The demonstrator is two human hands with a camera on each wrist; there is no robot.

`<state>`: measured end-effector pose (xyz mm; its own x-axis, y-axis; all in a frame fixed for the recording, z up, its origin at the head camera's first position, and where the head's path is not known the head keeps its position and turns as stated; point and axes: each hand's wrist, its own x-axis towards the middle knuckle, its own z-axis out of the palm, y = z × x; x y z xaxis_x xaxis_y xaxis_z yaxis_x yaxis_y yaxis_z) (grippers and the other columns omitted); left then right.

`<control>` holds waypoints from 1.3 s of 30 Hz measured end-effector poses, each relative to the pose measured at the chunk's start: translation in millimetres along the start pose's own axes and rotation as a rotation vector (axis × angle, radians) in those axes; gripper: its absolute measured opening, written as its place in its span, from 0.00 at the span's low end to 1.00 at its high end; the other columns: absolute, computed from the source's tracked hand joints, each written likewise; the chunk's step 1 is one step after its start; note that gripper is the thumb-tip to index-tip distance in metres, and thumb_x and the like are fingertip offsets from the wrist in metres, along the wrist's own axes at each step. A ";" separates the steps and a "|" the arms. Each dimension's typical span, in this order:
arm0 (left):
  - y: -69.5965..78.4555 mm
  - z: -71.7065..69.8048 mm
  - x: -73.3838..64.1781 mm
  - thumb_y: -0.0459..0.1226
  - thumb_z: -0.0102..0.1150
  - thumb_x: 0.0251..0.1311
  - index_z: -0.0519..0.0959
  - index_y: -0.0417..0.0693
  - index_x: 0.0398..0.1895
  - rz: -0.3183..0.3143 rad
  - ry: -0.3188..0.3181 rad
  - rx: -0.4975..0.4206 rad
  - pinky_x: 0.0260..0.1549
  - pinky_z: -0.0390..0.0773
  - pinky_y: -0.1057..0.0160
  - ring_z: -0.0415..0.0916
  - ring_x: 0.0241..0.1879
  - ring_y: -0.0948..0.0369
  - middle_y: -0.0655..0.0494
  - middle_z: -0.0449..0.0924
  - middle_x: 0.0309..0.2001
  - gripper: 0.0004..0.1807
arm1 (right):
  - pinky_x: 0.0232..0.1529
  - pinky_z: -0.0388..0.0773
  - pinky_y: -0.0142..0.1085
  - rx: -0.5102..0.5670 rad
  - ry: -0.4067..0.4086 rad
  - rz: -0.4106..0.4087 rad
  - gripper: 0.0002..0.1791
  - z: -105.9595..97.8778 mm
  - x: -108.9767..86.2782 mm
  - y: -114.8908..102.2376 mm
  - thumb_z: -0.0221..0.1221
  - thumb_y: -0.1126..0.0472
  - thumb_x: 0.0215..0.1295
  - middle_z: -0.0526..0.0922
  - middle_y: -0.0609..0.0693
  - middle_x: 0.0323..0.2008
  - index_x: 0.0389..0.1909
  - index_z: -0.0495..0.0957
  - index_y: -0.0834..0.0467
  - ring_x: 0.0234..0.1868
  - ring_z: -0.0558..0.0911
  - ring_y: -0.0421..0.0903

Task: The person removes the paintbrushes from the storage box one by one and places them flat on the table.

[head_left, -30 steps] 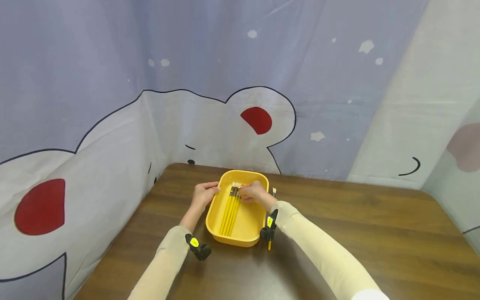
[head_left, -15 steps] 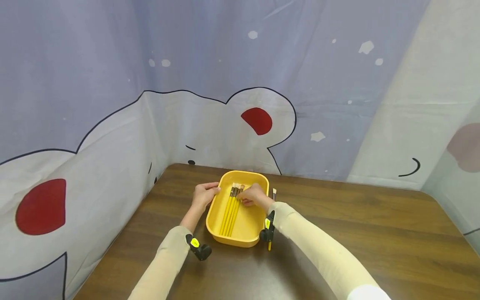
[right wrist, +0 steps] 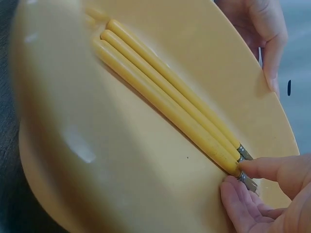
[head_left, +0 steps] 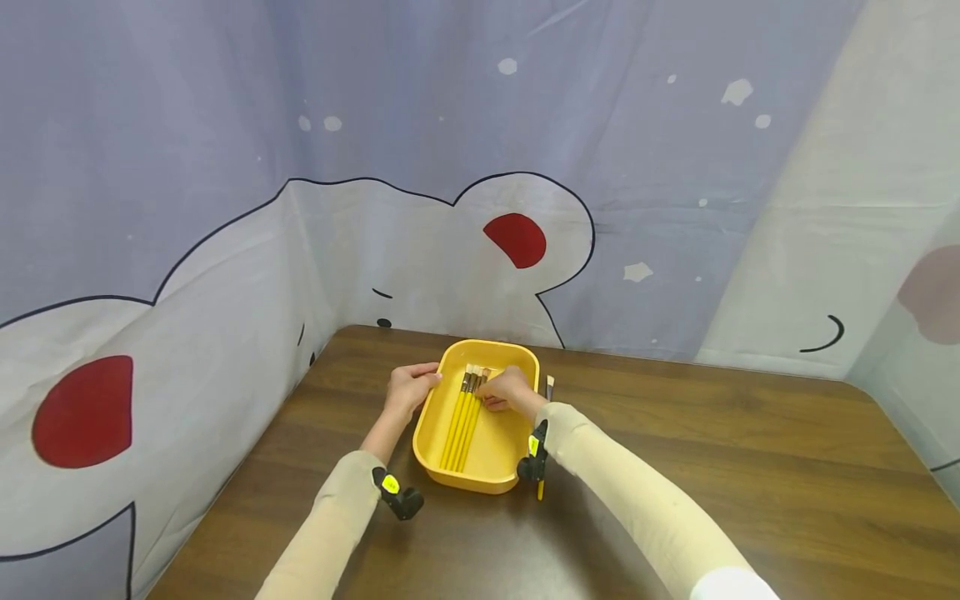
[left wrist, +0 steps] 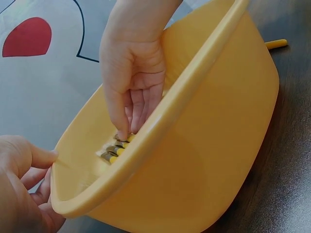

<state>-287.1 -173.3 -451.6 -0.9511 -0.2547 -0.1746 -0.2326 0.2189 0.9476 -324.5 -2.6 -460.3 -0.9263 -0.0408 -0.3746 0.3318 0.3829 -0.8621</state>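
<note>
A yellow plastic basin sits on the table, with several yellow-handled paintbrushes lying side by side in it, pale bristles toward the far end. My left hand holds the basin's left rim, thumb on the edge and fingers on the outside. Inside the basin, my right hand pinches the rightmost paintbrush at its metal collar, between thumb and fingers. That brush lies along the basin floor against the others. The right hand partly covers its bristle end in the right wrist view.
Another paintbrush lies on the table just right of the basin, partly hidden by the right wrist. The brown wooden table extends to the right. A printed cloth hangs behind the table.
My right hand has shifted slightly down from the brush tips, so more of the rightmost paintbrush's bristle end shows. The left hand and the basin stay in place.
</note>
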 end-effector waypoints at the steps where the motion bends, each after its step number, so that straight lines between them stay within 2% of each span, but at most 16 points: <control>1: 0.1 0.4 0.1 0.34 0.59 0.61 0.79 0.40 0.56 0.002 0.000 0.004 0.45 0.83 0.56 0.81 0.50 0.47 0.38 0.79 0.54 0.19 | 0.37 0.85 0.40 -0.003 0.003 -0.004 0.13 -0.2 0.0 0.3 0.69 0.66 0.52 0.84 0.59 0.27 0.34 0.77 0.69 0.31 0.87 0.52; 8: 1.2 2.0 1.5 0.34 0.59 0.60 0.79 0.39 0.55 -0.006 0.008 0.019 0.48 0.82 0.56 0.80 0.50 0.48 0.39 0.79 0.55 0.19 | 0.33 0.86 0.39 -0.010 0.028 -0.006 0.10 0.5 0.2 0.4 0.68 0.69 0.50 0.85 0.59 0.24 0.31 0.79 0.69 0.30 0.87 0.53; 14: 0.9 2.3 1.6 0.33 0.59 0.60 0.79 0.39 0.55 -0.007 0.009 0.021 0.48 0.82 0.57 0.80 0.50 0.49 0.39 0.78 0.56 0.19 | 0.30 0.85 0.40 -0.092 0.054 0.008 0.07 2.1 1.3 -2.7 0.67 0.69 0.49 0.86 0.62 0.24 0.23 0.77 0.66 0.28 0.87 0.54; 21: 0.0 1.0 2.7 0.34 0.60 0.60 0.80 0.40 0.55 0.005 0.006 0.020 0.44 0.84 0.59 0.81 0.48 0.50 0.38 0.79 0.54 0.18 | 0.26 0.85 0.38 -0.180 0.051 -0.036 0.09 2.3 1.1 -3.8 0.68 0.66 0.49 0.85 0.61 0.22 0.19 0.77 0.65 0.25 0.87 0.53; 28: 0.6 1.0 0.7 0.34 0.59 0.60 0.79 0.39 0.55 0.019 0.004 0.024 0.44 0.83 0.59 0.80 0.50 0.48 0.37 0.79 0.54 0.19 | 0.29 0.85 0.39 -0.113 0.039 0.009 0.08 1.1 2.8 -2.9 0.68 0.67 0.48 0.86 0.63 0.25 0.22 0.78 0.67 0.26 0.87 0.52; 32: -0.6 0.6 1.1 0.34 0.59 0.61 0.79 0.39 0.56 0.011 0.001 0.017 0.46 0.83 0.57 0.80 0.50 0.48 0.38 0.79 0.55 0.19 | 0.28 0.85 0.38 -0.097 0.037 0.019 0.08 2.2 4.4 -1.2 0.68 0.67 0.47 0.86 0.61 0.24 0.21 0.78 0.66 0.25 0.87 0.51; 39: -0.9 0.7 0.6 0.34 0.59 0.61 0.79 0.40 0.56 0.010 0.000 0.020 0.44 0.84 0.58 0.80 0.50 0.47 0.37 0.79 0.54 0.19 | 0.24 0.84 0.36 -0.144 0.074 -0.031 0.10 3.4 0.6 0.3 0.70 0.66 0.45 0.86 0.61 0.22 0.18 0.78 0.65 0.22 0.86 0.51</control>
<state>-287.6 -172.9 -452.8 -0.9535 -0.2521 -0.1654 -0.2272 0.2405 0.9437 -324.4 -5.6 -462.0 -0.9480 0.0119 -0.3181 0.2792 0.5111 -0.8129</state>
